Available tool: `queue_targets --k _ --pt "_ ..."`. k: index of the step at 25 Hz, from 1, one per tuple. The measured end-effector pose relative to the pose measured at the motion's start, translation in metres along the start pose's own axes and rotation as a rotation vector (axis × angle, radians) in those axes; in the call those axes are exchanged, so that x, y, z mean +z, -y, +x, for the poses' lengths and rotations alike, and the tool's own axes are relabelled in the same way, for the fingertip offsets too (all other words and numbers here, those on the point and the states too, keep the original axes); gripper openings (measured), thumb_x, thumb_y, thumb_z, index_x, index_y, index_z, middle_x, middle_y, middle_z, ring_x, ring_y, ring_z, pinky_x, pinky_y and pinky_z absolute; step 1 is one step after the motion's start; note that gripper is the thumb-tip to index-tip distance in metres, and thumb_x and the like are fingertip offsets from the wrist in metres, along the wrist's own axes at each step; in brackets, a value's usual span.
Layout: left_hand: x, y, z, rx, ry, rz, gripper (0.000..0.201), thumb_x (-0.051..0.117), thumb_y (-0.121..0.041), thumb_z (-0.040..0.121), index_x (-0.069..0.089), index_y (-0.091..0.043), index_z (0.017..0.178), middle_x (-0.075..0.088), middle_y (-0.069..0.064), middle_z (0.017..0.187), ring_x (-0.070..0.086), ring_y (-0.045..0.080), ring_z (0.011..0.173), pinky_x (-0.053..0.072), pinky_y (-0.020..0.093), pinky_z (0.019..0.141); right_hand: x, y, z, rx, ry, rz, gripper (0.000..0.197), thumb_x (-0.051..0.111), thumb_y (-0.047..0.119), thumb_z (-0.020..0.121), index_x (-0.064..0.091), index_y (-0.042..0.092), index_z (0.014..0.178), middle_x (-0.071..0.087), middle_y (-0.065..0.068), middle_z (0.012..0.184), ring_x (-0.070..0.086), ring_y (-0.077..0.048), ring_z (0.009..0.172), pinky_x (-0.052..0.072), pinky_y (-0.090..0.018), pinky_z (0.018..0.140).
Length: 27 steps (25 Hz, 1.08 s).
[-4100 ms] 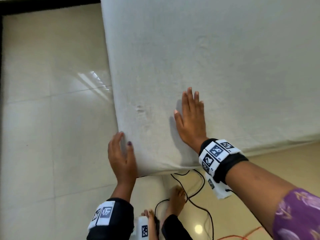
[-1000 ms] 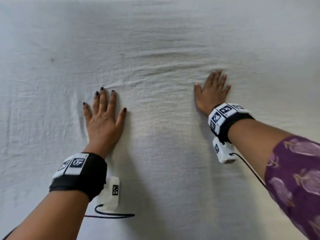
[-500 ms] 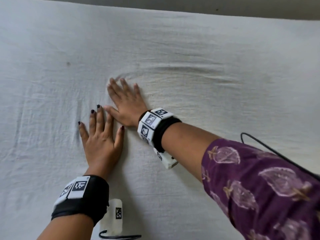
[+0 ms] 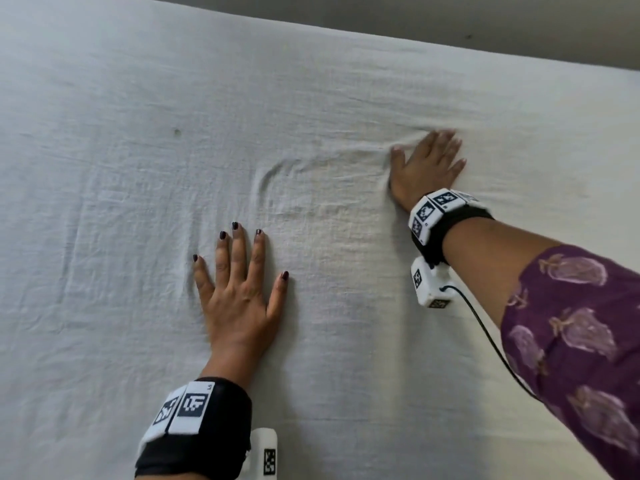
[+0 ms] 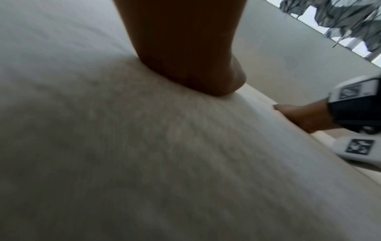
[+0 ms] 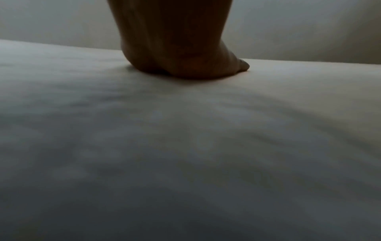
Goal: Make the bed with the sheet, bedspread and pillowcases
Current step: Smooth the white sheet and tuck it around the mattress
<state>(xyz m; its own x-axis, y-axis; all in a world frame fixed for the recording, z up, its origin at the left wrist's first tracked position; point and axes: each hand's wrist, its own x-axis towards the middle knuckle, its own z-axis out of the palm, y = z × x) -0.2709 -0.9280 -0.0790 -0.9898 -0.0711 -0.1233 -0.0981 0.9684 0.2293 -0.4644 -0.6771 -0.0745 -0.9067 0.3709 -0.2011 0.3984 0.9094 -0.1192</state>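
A white sheet [image 4: 131,174] covers the whole bed and fills the head view. My left hand [image 4: 239,282] lies flat on it at the lower middle, fingers spread and straight. My right hand [image 4: 427,164] presses flat on the sheet further away and to the right, blurred by motion. A curved wrinkle [image 4: 277,168] runs across the cloth between the two hands. In the left wrist view the heel of the left hand [image 5: 185,57] rests on the sheet [image 5: 144,163], with the right hand [image 5: 305,117] beyond. The right wrist view shows the right hand [image 6: 181,48] low on the sheet [image 6: 185,146].
The far edge of the bed [image 4: 450,46] meets a grey wall [image 4: 485,15] at the top. A black cable [image 4: 491,341] hangs from the right wrist camera over the sheet. A window with dark hanging cloth [image 5: 340,21] shows in the left wrist view.
My right hand has swept to the right across the sheet, away from the left hand it lay next to half a second ago. The left hand has stayed flat in place.
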Motion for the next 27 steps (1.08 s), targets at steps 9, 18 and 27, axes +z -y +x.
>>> queue_targets --k 9,18,27 --pt "-0.028 0.072 0.006 -0.299 -0.038 -0.076 0.075 0.011 -0.062 0.088 0.008 -0.027 0.154 -0.002 0.001 0.163 -0.004 0.02 0.15 -0.009 0.055 0.115 0.035 0.181 -0.104 -0.81 0.16 -0.207 0.074 0.023 0.059 0.096 0.001 0.018 0.153 -0.007 -0.003 0.161 -0.009 -0.03 0.147 -0.001 -0.056 0.115" --pt "-0.05 0.114 -0.007 -0.414 -0.002 -0.193 0.076 0.009 -0.061 0.086 0.005 -0.03 0.154 -0.009 -0.002 0.162 -0.009 0.016 0.149 -0.01 0.059 0.113 0.02 0.196 -0.167 -0.914 0.248 -0.041 0.063 0.028 0.045 0.101 0.006 0.017 0.153 -0.004 -0.001 0.161 -0.006 -0.023 0.148 0.001 -0.051 0.116" --pt "-0.065 0.152 0.043 -0.044 -0.004 -0.069 0.076 0.009 -0.063 0.086 0.006 -0.029 0.154 -0.009 -0.003 0.162 -0.011 0.015 0.149 -0.012 0.049 0.116 0.014 0.156 -0.105 -0.459 0.17 -0.006 0.065 0.023 0.045 0.102 0.0 0.012 0.153 -0.011 -0.004 0.16 -0.012 -0.026 0.147 -0.009 -0.049 0.116"
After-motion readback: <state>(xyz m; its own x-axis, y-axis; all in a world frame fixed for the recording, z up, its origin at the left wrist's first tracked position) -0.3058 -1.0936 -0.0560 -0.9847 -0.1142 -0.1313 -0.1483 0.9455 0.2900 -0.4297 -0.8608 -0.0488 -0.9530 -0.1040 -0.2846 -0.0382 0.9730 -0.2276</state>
